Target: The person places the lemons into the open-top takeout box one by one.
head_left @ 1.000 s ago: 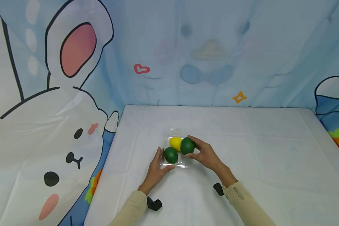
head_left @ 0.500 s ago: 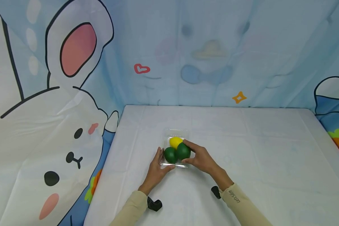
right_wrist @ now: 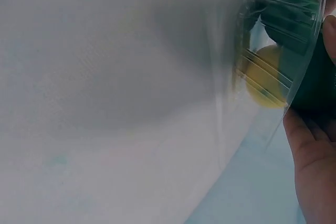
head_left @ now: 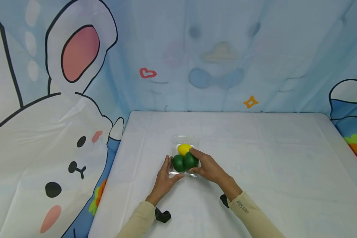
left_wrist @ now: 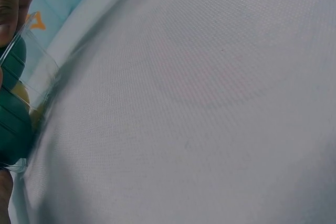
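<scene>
A clear plastic box (head_left: 185,138) stands on the white-covered table, in the head view. My left hand (head_left: 163,181) grips its near left corner, fingers along the left side and thumb at the front rim. Inside lie a yellow lemon-like fruit (head_left: 183,149) and a dark green round fruit (head_left: 178,163). Between thumb and fingers of my right hand (head_left: 210,169) is a second dark green fruit (head_left: 190,160), low over the box's front right part and beside the other green one. Through the ribbed wall, the right wrist view shows the yellow fruit (right_wrist: 265,77) behind the box side.
White cloth covers the table (head_left: 270,158), whose far edge meets a blue printed curtain (head_left: 172,39). A large cartoon rabbit (head_left: 62,158) is printed on the cloth at the left. Dark wrist devices (head_left: 162,215) show at both sleeves.
My right hand has moved left and slightly down with the green fruit, from the box's right edge to beside the other green fruit. The left hand has kept its place at the box.
</scene>
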